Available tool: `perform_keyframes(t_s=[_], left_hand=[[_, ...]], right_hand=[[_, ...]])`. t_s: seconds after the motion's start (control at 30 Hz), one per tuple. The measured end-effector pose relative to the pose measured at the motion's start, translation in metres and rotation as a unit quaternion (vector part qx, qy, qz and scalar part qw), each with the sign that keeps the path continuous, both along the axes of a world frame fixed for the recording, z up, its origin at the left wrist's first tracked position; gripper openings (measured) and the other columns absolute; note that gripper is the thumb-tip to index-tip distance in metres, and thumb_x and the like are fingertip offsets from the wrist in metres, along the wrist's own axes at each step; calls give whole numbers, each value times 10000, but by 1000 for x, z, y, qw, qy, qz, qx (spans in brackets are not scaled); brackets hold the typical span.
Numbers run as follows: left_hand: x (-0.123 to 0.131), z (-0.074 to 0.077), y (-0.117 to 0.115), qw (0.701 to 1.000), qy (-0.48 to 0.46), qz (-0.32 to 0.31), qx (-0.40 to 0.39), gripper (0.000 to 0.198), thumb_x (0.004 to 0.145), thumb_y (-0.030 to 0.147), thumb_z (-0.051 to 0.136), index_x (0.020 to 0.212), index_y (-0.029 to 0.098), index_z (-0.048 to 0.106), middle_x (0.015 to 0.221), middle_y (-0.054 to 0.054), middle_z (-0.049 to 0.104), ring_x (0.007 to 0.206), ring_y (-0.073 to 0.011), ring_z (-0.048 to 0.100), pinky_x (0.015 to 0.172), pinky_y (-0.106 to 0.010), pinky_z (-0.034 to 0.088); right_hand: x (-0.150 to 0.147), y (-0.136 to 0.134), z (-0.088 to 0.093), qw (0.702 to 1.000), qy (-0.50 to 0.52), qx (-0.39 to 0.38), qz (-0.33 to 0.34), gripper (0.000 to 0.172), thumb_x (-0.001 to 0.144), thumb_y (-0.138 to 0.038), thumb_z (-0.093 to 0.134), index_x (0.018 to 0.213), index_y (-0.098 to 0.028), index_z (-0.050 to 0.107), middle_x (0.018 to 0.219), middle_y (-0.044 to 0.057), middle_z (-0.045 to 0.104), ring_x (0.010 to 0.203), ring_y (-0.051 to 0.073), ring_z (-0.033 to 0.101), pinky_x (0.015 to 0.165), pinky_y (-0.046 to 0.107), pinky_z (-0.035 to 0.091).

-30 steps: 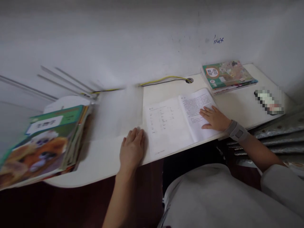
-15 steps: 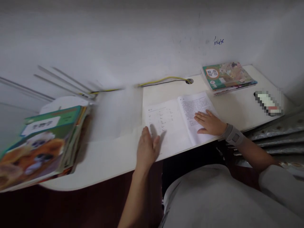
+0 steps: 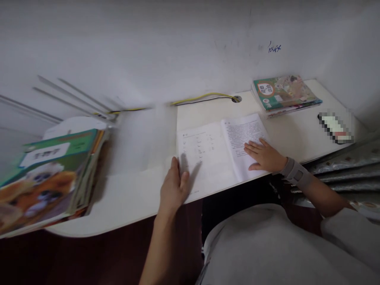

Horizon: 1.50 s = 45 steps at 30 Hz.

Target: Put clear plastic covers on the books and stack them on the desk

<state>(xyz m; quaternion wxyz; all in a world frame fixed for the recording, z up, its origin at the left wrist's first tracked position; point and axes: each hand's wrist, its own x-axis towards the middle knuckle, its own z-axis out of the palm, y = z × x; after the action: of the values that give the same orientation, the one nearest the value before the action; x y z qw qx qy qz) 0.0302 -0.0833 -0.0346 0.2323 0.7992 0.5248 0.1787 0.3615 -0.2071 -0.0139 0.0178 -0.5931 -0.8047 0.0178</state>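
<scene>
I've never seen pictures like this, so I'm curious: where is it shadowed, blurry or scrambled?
In the head view, the light is dim; the left hand casts soft shadows over the open book; the left book stack looks smeared and stretched, the right book stack clearer; coarse squares hide what may be a phone.

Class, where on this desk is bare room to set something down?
Near the front, bare desk shows between the left book stack and the left hand, and between the open booklet and the pixelated object. Crowded: the booklet, with the right hand on it.
</scene>
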Motion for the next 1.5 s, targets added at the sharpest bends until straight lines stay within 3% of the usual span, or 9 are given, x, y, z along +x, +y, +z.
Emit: perform_keyframes(t_s=[0.3,0.8,0.97,1.1,1.2,1.27,1.33,1.5], left_hand=[[0,-1,1,1000,6,7,-4,742,928,509,356,1522,81,232,1510,-187,388,1370,-313,407,1113,-458,348],[3,-3,2,1000,-13,-6,21,713,918,472,389,1492,57,301,1493,-198,410,1379,-310,396,1127,-461,327],[8,9,-4,995,-84,51,-5,602,927,437,413,1421,93,441,1458,-173,469,1365,-280,425,1146,-441,313],[10,20,-6,956,-245,125,-103,481,897,369,501,1310,131,559,1402,-146,540,1314,-264,493,1129,-433,359],[9,29,2,872,-390,154,-253,401,865,271,540,1224,104,603,1286,-172,627,1207,-257,592,1074,-427,443],[6,35,13,828,-429,164,-322,328,846,224,554,1131,87,640,1194,-190,673,1157,-263,626,1042,-430,480],[3,42,25,817,-415,167,-363,244,844,222,549,1018,99,668,1149,-190,688,1123,-262,644,1006,-427,510],[8,52,36,836,-326,119,-425,218,825,306,594,906,132,697,1043,-179,714,963,-252,693,889,-423,550]], right_hand=[[11,9,-2,1000,4,-19,1,727,908,-585,469,1456,-115,386,1515,171,374,1414,338,317,1121,586,231],[23,0,-7,999,21,-34,-4,719,921,-571,446,1488,-146,326,1536,167,336,1422,331,301,1109,587,252],[13,1,-1,999,32,-15,-10,693,920,-556,461,1481,-166,350,1532,173,347,1426,344,288,1092,596,281],[-22,1,0,999,33,35,9,754,890,-616,472,1476,-156,357,1563,200,258,1446,356,228,1114,616,229],[-44,0,-7,999,36,30,22,774,881,-643,461,1475,-156,360,1561,196,264,1447,343,235,1123,601,239],[-50,0,-12,999,39,27,18,771,883,-648,449,1470,-154,372,1560,194,265,1442,342,248,1125,595,249],[-51,0,-15,999,43,27,16,773,882,-654,442,1468,-154,378,1558,198,262,1442,346,248,1125,598,250],[-49,-1,-15,998,56,22,14,771,882,-647,453,1468,-151,380,1552,206,265,1442,352,242,1119,612,255]])
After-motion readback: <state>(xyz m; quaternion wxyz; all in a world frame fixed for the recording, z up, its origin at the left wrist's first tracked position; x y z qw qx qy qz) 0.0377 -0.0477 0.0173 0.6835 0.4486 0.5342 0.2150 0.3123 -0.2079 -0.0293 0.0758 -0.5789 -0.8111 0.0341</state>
